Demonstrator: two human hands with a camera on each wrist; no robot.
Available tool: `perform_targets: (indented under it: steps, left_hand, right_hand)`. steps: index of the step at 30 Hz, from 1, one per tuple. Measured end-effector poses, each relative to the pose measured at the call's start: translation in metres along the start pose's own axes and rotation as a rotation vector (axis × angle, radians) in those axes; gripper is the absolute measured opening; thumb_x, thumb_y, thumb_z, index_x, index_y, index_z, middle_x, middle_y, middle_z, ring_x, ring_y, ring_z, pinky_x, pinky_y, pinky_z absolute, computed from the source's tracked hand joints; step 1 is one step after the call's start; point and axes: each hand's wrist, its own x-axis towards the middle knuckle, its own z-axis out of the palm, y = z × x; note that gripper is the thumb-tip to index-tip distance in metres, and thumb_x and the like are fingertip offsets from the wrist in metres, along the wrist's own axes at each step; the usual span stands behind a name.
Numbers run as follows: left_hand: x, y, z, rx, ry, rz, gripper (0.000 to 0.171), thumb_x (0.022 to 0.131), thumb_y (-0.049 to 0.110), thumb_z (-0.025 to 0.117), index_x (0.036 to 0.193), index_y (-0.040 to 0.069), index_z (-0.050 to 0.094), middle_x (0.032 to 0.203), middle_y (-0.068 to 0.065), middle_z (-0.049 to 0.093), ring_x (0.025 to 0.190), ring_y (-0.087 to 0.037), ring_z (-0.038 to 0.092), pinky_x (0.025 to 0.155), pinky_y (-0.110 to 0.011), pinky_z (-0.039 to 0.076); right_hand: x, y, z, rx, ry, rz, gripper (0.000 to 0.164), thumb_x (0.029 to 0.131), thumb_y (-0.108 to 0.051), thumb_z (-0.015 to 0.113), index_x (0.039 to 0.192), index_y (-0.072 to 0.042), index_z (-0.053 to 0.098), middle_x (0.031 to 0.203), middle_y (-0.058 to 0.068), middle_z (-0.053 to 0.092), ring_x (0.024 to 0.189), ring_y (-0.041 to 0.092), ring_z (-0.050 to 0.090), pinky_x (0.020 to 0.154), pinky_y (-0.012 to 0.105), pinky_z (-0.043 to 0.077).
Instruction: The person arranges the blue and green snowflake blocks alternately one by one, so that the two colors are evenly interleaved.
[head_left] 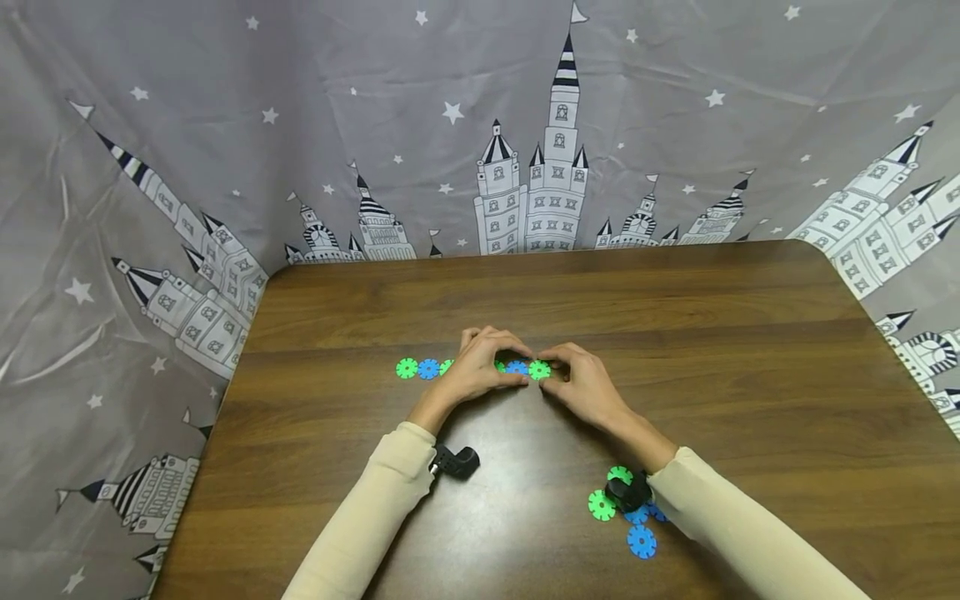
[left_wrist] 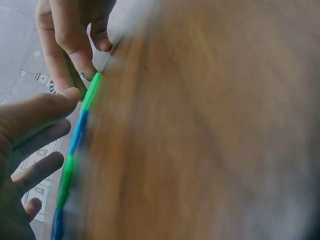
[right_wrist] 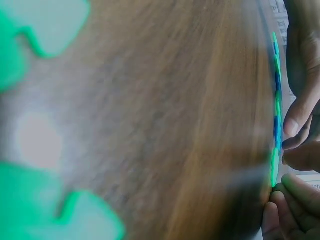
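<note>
A row of linked green and blue notched plastic building discs runs left to right on the table; its left part shows a green disc (head_left: 407,368) and a blue disc (head_left: 428,369). My left hand (head_left: 480,367) arches over the row and hides its middle. Its thumb and forefinger are at opposite edges of the blue disc (head_left: 517,368) near the right end. Between the thumb and forefinger of my right hand (head_left: 588,386) is the end green disc (head_left: 539,370), pinched at its edges. The left wrist view shows the row (left_wrist: 65,180) edge-on.
Loose discs lie under my right forearm, among them a green disc (head_left: 602,505) and a blue disc (head_left: 642,542). A black wrist camera (head_left: 457,462) hangs at my left cuff. Behind the wooden table (head_left: 337,308) hangs a grey castle-print curtain (head_left: 450,67).
</note>
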Motion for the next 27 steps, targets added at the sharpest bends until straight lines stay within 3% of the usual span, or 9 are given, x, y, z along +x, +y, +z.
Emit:
perform_targets:
  steps: [11,20,27]
  left_hand:
    - [0.01,0.006,0.01,-0.018,-0.013,-0.017,0.034,0.076,0.026,0.086,0.107,0.017,0.075,0.11,0.006,0.071,0.107,-0.016,0.054,0.103,-0.046,0.021]
    - [0.011,0.006,0.014,-0.022,-0.015,-0.013,0.033,0.075,0.023,0.086,0.106,0.018,0.075,0.108,0.007,0.071,0.106,-0.015,0.052,0.104,-0.047,0.02]
    - [0.013,0.006,0.016,-0.016,-0.008,-0.019,0.031,0.075,0.023,0.087,0.104,0.02,0.076,0.107,0.008,0.071,0.104,-0.014,0.052,0.103,-0.047,0.02]
  right_hand:
    - [-0.026,0.015,-0.021,-0.032,0.04,0.066,0.038,0.084,-0.009,0.073,0.121,-0.003,0.067,0.112,0.008,0.065,0.098,0.023,0.06,0.081,0.038,0.05]
    - [-0.074,0.019,-0.041,-0.082,0.043,0.074,0.037,0.082,-0.009,0.076,0.118,-0.004,0.069,0.108,0.006,0.067,0.093,0.02,0.061,0.076,0.036,0.05]
    - [-0.108,0.018,-0.052,-0.11,0.005,0.087,0.038,0.084,-0.012,0.076,0.12,-0.005,0.068,0.116,0.005,0.065,0.098,0.019,0.061,0.079,0.035,0.053]
